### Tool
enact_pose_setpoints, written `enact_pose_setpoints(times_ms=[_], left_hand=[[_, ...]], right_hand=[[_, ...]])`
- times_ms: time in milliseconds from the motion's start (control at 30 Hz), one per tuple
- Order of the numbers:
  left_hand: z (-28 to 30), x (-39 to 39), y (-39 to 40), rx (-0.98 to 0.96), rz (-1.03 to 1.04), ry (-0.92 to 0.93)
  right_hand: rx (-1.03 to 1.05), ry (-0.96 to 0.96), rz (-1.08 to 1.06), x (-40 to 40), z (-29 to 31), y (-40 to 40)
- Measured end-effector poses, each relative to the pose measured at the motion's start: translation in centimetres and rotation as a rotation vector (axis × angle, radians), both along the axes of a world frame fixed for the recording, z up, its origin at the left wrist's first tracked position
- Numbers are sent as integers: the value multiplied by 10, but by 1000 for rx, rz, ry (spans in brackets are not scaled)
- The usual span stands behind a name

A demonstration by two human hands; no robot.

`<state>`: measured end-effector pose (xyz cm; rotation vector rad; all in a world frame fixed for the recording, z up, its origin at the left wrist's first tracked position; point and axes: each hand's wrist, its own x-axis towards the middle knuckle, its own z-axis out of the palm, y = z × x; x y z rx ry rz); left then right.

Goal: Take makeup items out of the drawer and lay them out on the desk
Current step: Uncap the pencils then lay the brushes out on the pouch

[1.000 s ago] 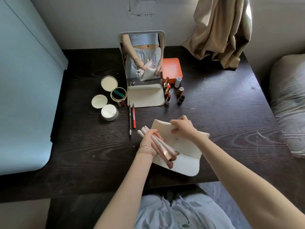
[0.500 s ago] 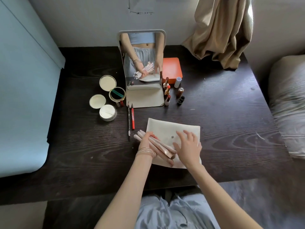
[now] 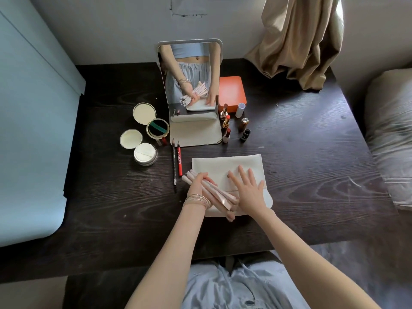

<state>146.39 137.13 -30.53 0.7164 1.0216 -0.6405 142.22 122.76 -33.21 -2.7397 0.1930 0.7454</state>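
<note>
**A:** Left hand (image 3: 197, 184) wrapped around a bundle of pale pink, long-handled makeup brushes (image 3: 214, 192) — fingers curled right round the handles, the bundle lying slantwise over the near-left part of the cream fabric pouch (image 3: 225, 166).

**B:** And the right hand (image 3: 247, 188) is flat, fingers straight and spread, pressing the pouch onto the dark wood-grain desk (image 3: 312, 175). It grips nothing.

**A:** So I'd call this the brush step — brushes out of the pouch, not yet laid down.

**B:** Agreed. Lipsticks stand beside the white-framed standing mirror (image 3: 189, 85), round compacts to its left, two pencils just beyond the brush tips.

**A:** Next move, I'd judge: find bare desk near the pouch, lower the bundle, loosen the grip and fan the brushes apart.

**B:** Carefully — released all at once, round handles may roll toward those pencils.
</note>
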Motion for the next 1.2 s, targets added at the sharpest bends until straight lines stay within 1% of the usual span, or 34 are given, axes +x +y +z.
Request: enact_pose_setpoints(times_ms=[67, 133, 167, 233, 300, 467, 500, 567, 633, 700, 767, 833, 1000, 1033, 1100, 1133, 1200], left_hand=[[2, 4, 0, -156, 66, 58], [8, 7, -2, -307, 127, 87], [11, 8, -4, -362, 161, 84], [18, 8, -10, -444, 223, 81], [23, 7, -17, -462, 239, 74], [20, 6, -27, -336, 220, 18], [20, 4, -27, -347, 225, 16], [25, -2, -30, -432, 269, 45], [31, -10, -33, -472, 283, 66], [38, -17, -37, -524, 325, 58], [42, -21, -42, -570, 386, 43], [43, -22, -47, -527, 395, 30], [47, -26, -52, -427, 338, -6], [46, -29, -51, -376, 318, -6], [38, -32, -45, -220, 253, -15], [31, -30, -38, -173, 222, -30], [21, -26, -25, -209, 159, -49]], right_hand=[[126, -142, -81, -5, -5, -4], [367, -219, -88, -12, -9, -7], [534, -210, -98, -15, -5, -5], [872, -120, -210, -15, 11, 0], [1080, -51, -313, -11, 24, 3], [1274, -106, -432, -1, 40, 6], [1305, -126, -463, -1, 41, 7], [1396, -175, -541, -1, 40, 11], [1470, -224, -655, -1, 41, 19], [1558, -265, -818, 0, 44, 29], [1647, -266, -1006, 2, 46, 36], [1680, -261, -1155, 4, 47, 38], [1687, -247, -1328, 6, 44, 36], [1702, -247, -1360, 8, 42, 33], [1722, -265, -1396, 13, 43, 26], [1733, -268, -1402, 16, 44, 21], [1723, -224, -1354, 22, 47, 11]])
